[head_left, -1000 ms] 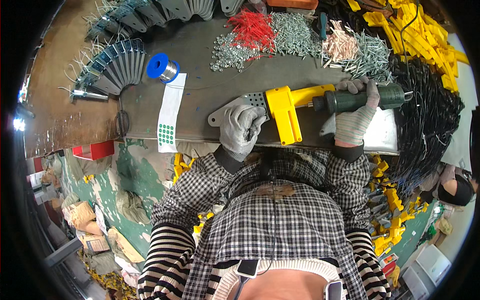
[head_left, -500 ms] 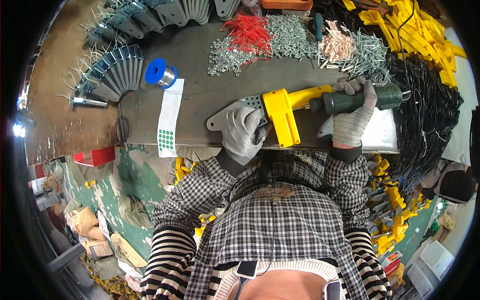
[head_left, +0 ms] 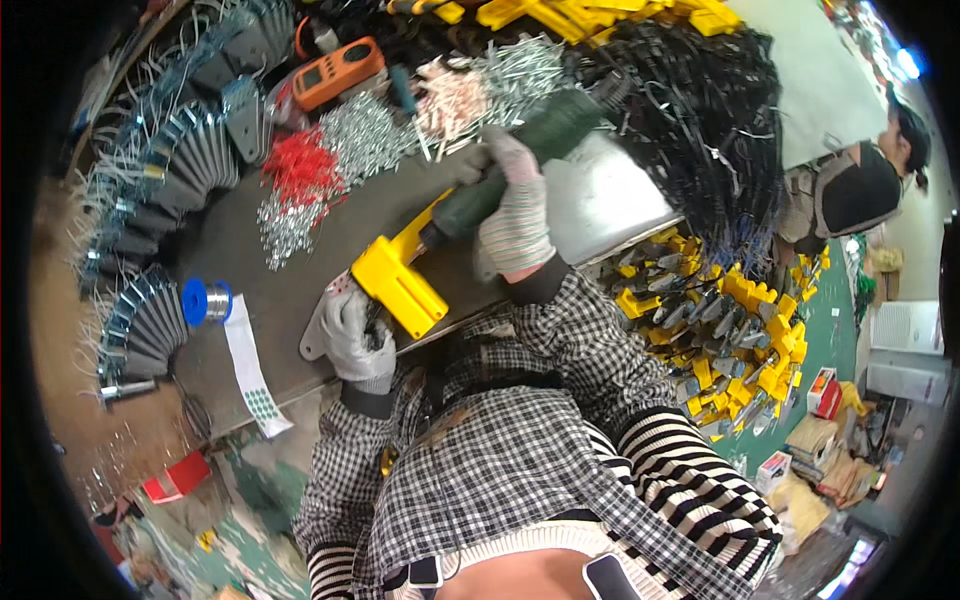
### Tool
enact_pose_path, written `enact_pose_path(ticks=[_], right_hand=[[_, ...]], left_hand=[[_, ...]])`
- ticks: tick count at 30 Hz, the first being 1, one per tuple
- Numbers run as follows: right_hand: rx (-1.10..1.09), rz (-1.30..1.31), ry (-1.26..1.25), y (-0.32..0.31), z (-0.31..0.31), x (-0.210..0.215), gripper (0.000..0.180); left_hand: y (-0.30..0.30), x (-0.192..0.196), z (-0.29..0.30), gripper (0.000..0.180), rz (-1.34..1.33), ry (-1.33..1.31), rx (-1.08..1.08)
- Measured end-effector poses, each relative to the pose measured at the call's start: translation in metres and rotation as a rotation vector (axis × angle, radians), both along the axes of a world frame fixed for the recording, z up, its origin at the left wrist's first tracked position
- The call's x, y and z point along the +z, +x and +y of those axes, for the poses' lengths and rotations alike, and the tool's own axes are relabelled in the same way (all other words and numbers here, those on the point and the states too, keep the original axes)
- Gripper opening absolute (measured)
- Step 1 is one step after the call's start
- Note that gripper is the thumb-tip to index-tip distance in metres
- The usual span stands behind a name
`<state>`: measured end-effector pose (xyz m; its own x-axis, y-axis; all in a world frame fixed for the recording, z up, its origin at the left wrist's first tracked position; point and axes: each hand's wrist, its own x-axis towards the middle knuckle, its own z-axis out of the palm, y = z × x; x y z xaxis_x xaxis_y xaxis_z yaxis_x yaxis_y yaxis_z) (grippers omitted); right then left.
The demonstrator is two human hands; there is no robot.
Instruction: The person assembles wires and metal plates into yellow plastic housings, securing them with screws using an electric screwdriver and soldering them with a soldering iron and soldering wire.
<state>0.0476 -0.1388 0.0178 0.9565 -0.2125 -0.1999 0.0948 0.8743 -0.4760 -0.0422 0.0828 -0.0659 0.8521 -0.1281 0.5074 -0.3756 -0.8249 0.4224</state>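
Note:
My left hand (head_left: 357,340), in a grey glove, is closed on a grey metal bracket (head_left: 313,345) at the table's near edge. A yellow plastic housing (head_left: 398,287) sits at the bracket's right end, its block pointing toward me and a narrow arm reaching away. My right hand (head_left: 518,222), in a striped glove, wraps around a dark green electric screwdriver (head_left: 565,125). The screwdriver lies slantwise, its front end beside the housing's narrow arm. I cannot make out whether its bit touches a screw.
Piles of screws (head_left: 368,135), red pieces (head_left: 303,165) and wooden-looking pegs (head_left: 450,95) line the back, near an orange meter (head_left: 338,73). Black cables (head_left: 690,120) heap at right. Stacked brackets (head_left: 190,155), a solder spool (head_left: 207,301) and a sticker strip (head_left: 250,365) are left. Another person (head_left: 870,185) sits far right.
My view has swung to the right, so the table appears tilted and shifted left. Both hands keep their holds on the bracket and the screwdriver.

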Motion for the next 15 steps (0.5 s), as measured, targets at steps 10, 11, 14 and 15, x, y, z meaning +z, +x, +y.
enact_pose_path(ticks=[10,11,14,15], right_hand=[[-0.614,0.196,-2.144,0.059,-0.237,0.100,0.051],[-0.635,0.272,-2.242,0.063,-0.263,0.076,0.053],[-0.587,0.552,-2.651,0.057,-0.276,0.041,0.045],[-0.718,0.550,-2.796,0.058,-0.266,0.041,0.043]], left_hand=[[0.003,0.016,0.036,0.086,0.130,0.232,0.085],[0.004,0.017,0.036,0.086,0.119,0.226,0.093],[0.001,0.021,0.037,0.089,0.096,0.206,0.104],[0.000,0.023,0.038,0.089,0.092,0.204,0.123]])
